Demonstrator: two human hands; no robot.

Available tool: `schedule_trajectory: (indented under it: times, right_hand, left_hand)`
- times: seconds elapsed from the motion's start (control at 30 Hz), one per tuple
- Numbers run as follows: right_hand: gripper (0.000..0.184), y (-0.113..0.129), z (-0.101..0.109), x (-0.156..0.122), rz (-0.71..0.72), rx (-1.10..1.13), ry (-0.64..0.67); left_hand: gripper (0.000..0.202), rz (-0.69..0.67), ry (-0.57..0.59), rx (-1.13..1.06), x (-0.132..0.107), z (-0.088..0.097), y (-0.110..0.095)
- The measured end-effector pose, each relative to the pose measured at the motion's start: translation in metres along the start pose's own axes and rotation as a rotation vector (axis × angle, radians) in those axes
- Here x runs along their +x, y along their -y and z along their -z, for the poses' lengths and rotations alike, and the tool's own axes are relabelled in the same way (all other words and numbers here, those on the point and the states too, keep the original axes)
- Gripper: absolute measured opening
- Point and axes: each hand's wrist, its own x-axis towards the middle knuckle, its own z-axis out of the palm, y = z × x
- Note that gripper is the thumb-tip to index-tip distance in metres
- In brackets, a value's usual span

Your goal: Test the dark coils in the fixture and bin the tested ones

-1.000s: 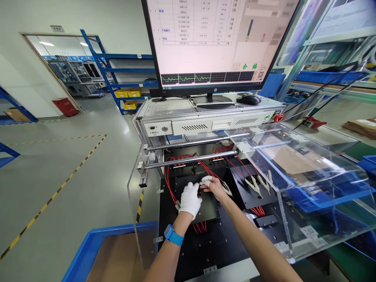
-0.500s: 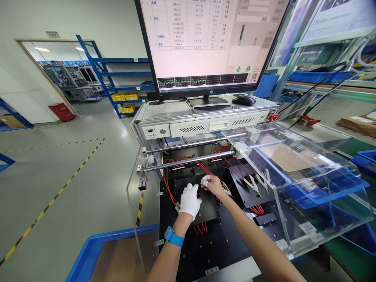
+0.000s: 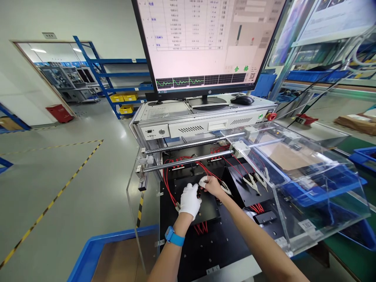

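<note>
Gloved left hand (image 3: 190,199) and bare right hand (image 3: 212,185), fingers curled together, pinching a small dark part (image 3: 200,192). Set upon black fixture plate (image 3: 207,209) among red test leads (image 3: 170,184).

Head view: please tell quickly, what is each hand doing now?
Left hand: gloved, curled on the black fixture block; any grip cannot be told.
Right hand: fingers pinched at a small part beside the red wires; part unclear.

Left hand (image 3: 190,199) in white glove, blue watch (image 3: 174,236) on wrist; right hand (image 3: 214,186) bare, white finger cot (image 3: 203,181).
</note>
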Motion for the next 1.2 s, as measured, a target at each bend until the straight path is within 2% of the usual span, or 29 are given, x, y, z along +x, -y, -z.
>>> schedule_trajectory:
  times: [0.13, 0.33, 0.47, 0.53, 0.67, 0.77, 0.83, 0.97, 1.1, 1.2]
  right_hand:
    - [0.006, 0.003, -0.002, 0.0, -0.004, -0.005, -0.001]
    - [0.012, 0.001, 0.004, -0.004, 0.017, -0.039, -0.005]
    - [0.021, 0.009, 0.009, -0.015, 0.278, -0.39, -0.149]
    - [0.024, 0.015, 0.008, -0.019, 0.37, -0.61, -0.128]
    - [0.022, 0.02, 0.007, -0.019, 0.332, -0.943, -0.004]
    - [0.022, 0.018, 0.004, -0.019, 0.311, -1.04, 0.041]
    - [0.024, 0.016, -0.001, -0.018, 0.3, -1.058, 0.031]
    - [0.022, 0.016, -0.014, -0.009, 0.305, -0.987, -0.002]
    - [0.017, 0.022, -0.011, 0.006, 0.485, -0.725, 0.219]
    - [0.017, 0.031, -0.002, 0.012, 0.518, -0.62, 0.369]
  left_hand:
    - [0.064, 0.035, 0.005, 0.001, -0.001, 0.001, -0.002]
    - [0.057, -0.017, -0.019, 0.007, -0.002, 0.001, 0.002]
    - [0.058, -0.037, -0.03, -0.007, -0.002, 0.0, 0.003]
    - [0.057, -0.04, -0.036, -0.003, -0.001, 0.0, 0.003]
    - [0.056, -0.035, -0.023, -0.003, -0.002, 0.003, 0.002]
    - [0.056, -0.041, -0.02, -0.015, -0.003, 0.004, 0.001]
    - [0.061, -0.029, -0.026, -0.03, -0.002, 0.003, 0.001]
    - [0.09, 0.045, -0.03, -0.15, 0.0, -0.001, 0.006]
    - [0.106, 0.097, -0.028, -0.335, 0.002, -0.005, 0.014]
    - [0.106, 0.1, -0.035, -0.404, 0.0, -0.005, 0.016]
